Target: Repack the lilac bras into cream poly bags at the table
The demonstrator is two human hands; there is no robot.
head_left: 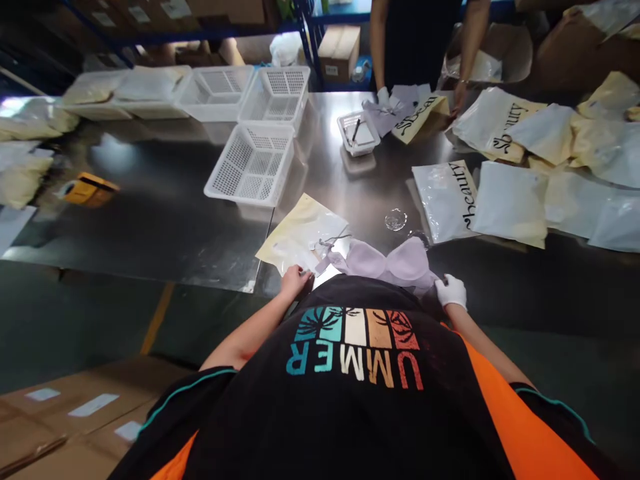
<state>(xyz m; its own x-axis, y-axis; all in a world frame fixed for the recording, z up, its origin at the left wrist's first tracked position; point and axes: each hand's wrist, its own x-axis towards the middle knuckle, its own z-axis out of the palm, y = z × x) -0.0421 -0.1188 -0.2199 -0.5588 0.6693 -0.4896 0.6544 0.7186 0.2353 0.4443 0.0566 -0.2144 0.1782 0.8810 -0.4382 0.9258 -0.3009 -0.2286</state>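
A lavender bra (383,262) is laid out along the near edge of the steel table, cups facing up, right in front of my body. My left hand (294,282), bare, has its fingers closed by the bra's left end, seemingly on its band. Under that end and beyond it lies a clear and yellowish plastic bag (300,230), with a dark strap across it. My right hand (451,291) wears a white glove and pinches the band at the bra's right end. My shirt hides the bra's lower edge.
White perforated baskets (253,163) stand at the back left. A small white basket (359,133) holds a dark pen-like item. Packed bags (510,200) crowd the right side. Across the table, a co-worker's gloved hand (383,98) touches lavender fabric. A yellow item (90,190) lies left.
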